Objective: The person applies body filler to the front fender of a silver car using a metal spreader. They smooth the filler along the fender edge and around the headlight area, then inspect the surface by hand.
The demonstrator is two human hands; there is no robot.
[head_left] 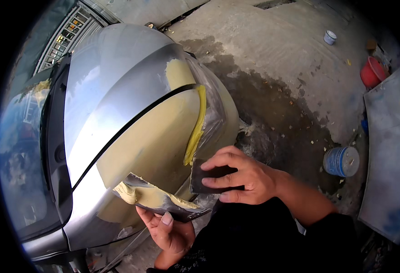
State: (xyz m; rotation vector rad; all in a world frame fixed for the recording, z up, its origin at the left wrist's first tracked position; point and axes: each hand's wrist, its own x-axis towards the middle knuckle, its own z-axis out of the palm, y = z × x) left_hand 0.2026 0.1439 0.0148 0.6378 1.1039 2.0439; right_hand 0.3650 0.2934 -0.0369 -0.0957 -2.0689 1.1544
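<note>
My left hand grips a dark flat palette from below, thumb near its lower edge. Pale yellow body filler lies on it, heaped at the left corner and in a ridge along one edge. Closed around a dark rectangular spreader, my right hand is beside the car's front corner. Just above the spreader, a bright yellow strip of filler runs down the edge of the silver car's fender, which carries a broad, smooth cream layer. Another cream patch covers the hood's front edge.
The silver hood and windshield fill the left. On the wet-stained concrete floor stand a blue-and-white bucket, a small can and a red basin. A grey panel lies along the right side.
</note>
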